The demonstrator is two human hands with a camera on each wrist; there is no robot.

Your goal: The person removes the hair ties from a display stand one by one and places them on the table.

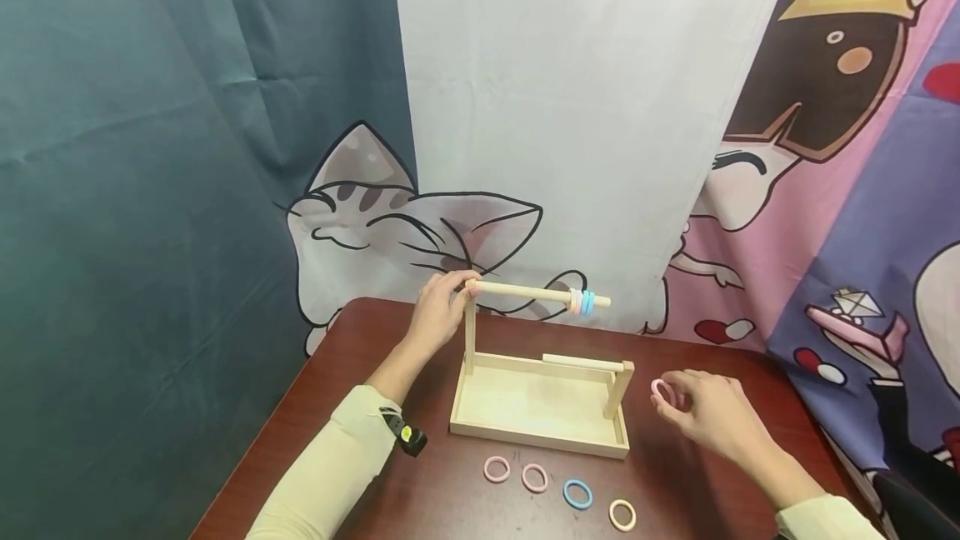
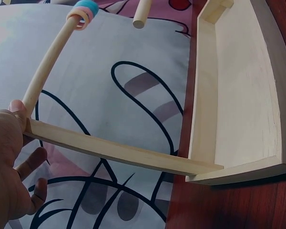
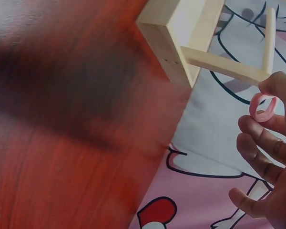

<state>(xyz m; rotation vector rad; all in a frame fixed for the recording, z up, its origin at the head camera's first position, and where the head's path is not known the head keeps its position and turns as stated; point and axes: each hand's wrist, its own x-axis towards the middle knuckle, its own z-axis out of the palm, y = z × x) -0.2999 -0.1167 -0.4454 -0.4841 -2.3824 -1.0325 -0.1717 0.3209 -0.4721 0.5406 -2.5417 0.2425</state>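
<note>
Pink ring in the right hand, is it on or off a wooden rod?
Off: the right hand pinches the pink ring, apart from both wooden rods.

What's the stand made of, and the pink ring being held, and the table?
The stand looks like smooth, bare wood: pale with faint grain. The held pink ring could be painted wood or plastic; its smooth, even colour fits both. The table looks like varnished wood, or a wood-look copy: reddish-brown, streaky and shiny.
</note>
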